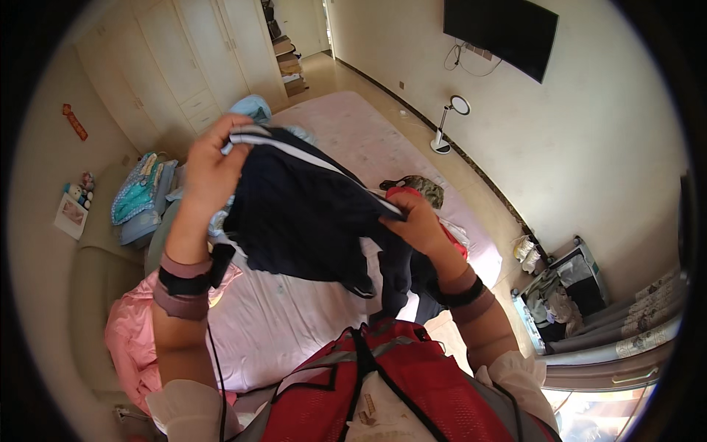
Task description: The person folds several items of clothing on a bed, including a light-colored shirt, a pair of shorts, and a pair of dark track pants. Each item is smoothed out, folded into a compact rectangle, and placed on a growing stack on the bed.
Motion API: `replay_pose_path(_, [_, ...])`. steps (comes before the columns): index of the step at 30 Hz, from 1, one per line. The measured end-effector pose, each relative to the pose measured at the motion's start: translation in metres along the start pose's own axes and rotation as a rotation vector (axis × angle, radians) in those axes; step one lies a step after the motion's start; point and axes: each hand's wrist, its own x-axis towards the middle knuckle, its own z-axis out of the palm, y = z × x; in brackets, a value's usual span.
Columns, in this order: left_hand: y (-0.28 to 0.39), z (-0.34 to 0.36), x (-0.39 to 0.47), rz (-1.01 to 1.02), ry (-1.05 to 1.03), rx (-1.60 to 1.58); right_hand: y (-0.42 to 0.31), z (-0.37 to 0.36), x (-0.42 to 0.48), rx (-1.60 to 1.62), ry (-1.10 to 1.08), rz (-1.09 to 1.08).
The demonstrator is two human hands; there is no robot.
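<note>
A dark navy garment with a white side stripe (298, 215) hangs stretched between my two hands above the bed. My left hand (218, 163) grips its upper left end, where the stripe begins. Lower and to the right, my right hand (414, 221) pinches the stripe's other end. More dark fabric hangs below my right hand, partly hidden by the wrist. Beneath lies the pink bed sheet (298, 315). Behind my right hand are a red cloth (455, 240) and a camouflage-patterned cloth item (425, 188).
Folded blue and teal bedding (138, 190) is stacked by the padded headboard (99, 287). A pink cloth (132, 342) lies at the bed's left edge. An open suitcase with clothes (563, 298) stands on the floor at right. A white lamp (440, 145) stands beyond the bed.
</note>
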Motion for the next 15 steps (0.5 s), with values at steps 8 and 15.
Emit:
replay_pose_path(8, [0.073,-0.038,0.040,-0.138,-0.013,-0.162,0.073,0.035,-0.017,-0.140,-0.150,0.143])
replay_pose_path(15, [0.049,-0.070,0.046,-0.378,0.056,-0.329,0.128,0.006,-0.010,-0.423,-0.188,0.292])
